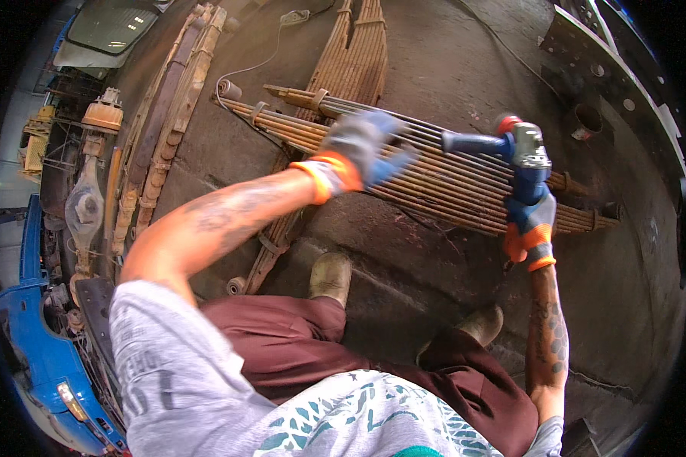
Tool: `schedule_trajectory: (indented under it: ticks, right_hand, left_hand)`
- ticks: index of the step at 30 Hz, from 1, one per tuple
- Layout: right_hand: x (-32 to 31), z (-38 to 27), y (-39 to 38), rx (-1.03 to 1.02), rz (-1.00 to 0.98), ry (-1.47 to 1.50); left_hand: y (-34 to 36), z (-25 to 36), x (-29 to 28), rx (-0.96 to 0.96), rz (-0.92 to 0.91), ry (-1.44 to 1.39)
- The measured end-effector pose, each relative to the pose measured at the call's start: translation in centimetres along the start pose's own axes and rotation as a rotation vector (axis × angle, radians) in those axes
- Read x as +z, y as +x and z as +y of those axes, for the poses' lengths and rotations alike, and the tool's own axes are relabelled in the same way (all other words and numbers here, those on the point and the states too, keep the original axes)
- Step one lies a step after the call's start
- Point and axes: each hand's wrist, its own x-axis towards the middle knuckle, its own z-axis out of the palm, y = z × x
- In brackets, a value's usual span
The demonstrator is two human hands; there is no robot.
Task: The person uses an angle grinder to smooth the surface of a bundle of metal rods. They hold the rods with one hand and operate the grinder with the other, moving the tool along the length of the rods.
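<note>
My right hand (527, 217), in a grey, blue and orange work glove, is closed around the body of a blue angle grinder (531, 148) with a silver head. Its side handle (469, 143) points left, and a red part shows behind the head. My left hand (362, 148), gloved alike and blurred by motion, hovers over a leaf spring pack (442, 183). Its fingers are apart, with nothing visible between them, short of the side handle. The long, rusty pack lies across the floor in front of me, partly greyer along its middle. The grinder is above its right part.
Another leaf spring pack (351, 61) lies crosswise beneath, its lower end (263, 263) near my left boot (331, 278). More long springs (171, 114) lie at left, by an axle housing (84, 206) and blue vehicle part (42, 343). A cable (503, 46) crosses the floor near a steel beam (617, 68).
</note>
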Motion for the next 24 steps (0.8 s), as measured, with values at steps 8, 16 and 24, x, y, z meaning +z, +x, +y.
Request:
schedule_trajectory:
  ticks: [8,16,24]
  right_hand:
    - [-4.1,-0.6,1.6,0.035,0.086,0.477]
    - [-9.2,-0.4,0.1,0.135,0.241,0.414]
    - [-8.5,-0.2,-0.8,0.089,0.293,0.361]
  left_hand:
    - [-16.2,-38.7,-14.1,-1.322,0.893,0.245]
    - [-13.5,-36.2,-10.3,-1.027,0.531,0.385]
    - [-4.4,-18.0,-12.9,-0.775,0.173,-0.239]
